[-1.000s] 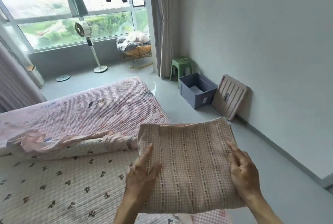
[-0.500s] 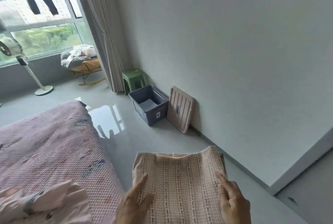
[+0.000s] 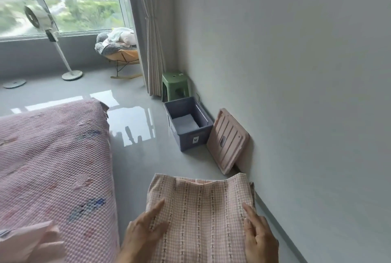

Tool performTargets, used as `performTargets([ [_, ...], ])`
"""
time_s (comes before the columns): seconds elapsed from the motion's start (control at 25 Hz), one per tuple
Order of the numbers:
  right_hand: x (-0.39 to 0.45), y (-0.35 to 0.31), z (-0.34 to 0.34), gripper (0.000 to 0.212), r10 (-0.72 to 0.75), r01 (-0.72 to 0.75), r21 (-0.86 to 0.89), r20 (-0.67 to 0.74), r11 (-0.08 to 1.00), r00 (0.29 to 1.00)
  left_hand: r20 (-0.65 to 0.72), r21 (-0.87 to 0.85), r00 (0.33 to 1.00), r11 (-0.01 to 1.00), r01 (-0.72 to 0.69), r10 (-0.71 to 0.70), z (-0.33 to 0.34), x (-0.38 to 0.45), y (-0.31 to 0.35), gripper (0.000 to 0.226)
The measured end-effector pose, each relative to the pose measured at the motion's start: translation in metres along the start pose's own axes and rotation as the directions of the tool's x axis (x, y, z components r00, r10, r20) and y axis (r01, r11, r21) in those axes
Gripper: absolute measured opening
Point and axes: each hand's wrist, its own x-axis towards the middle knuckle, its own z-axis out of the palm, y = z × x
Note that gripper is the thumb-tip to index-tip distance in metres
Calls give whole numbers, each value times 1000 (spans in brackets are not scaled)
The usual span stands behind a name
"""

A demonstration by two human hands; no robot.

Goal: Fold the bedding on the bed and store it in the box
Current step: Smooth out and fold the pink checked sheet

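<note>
Both hands carry the folded pink checked cloth with dark stitched stripes (image 3: 201, 218) flat, the left hand (image 3: 146, 235) and right hand (image 3: 259, 236) clasping its side edges with fingers laid on top; the far edge sags in the middle, so I judge the fold could slip open if the bundle tilts; ahead of the cloth the open grey-blue plastic storage box (image 3: 187, 123) sits on the glossy grey floor (image 3: 148, 157); its pink ribbed lid (image 3: 227, 143) leans on the wall just beside the box; the pink textured bed cover (image 3: 53, 157) lies left of the cloth.

floor (image 3: 146, 157): bare from bed (image 3: 53, 157) to box (image 3: 187, 123) | box top open | lid (image 3: 227, 143) leans just right
</note>
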Motion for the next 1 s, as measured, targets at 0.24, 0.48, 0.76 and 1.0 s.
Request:
performTargets([
  [0.24, 210, -55, 88, 39, -24, 7, 131, 128, 991, 991, -60, 60, 998, 998, -18, 22, -35, 208, 69, 60],
  [0.48, 395, -106, 193, 34, -41, 16, 199, 123, 980, 992, -96, 86, 995, 996, -12, 20, -78, 414, 106, 58],
  [0.76, 568, -165, 328, 33, 24, -61, 161, 222, 985, 975, -104, 81, 991, 992, 93, -85, -107, 616, 107, 56],
  [1.0, 667, -217, 439, 33, 111, -135, 114, 198, 984, 974, 11, 118, 999, 992, 32, -33, -154, 797, 84, 55],
])
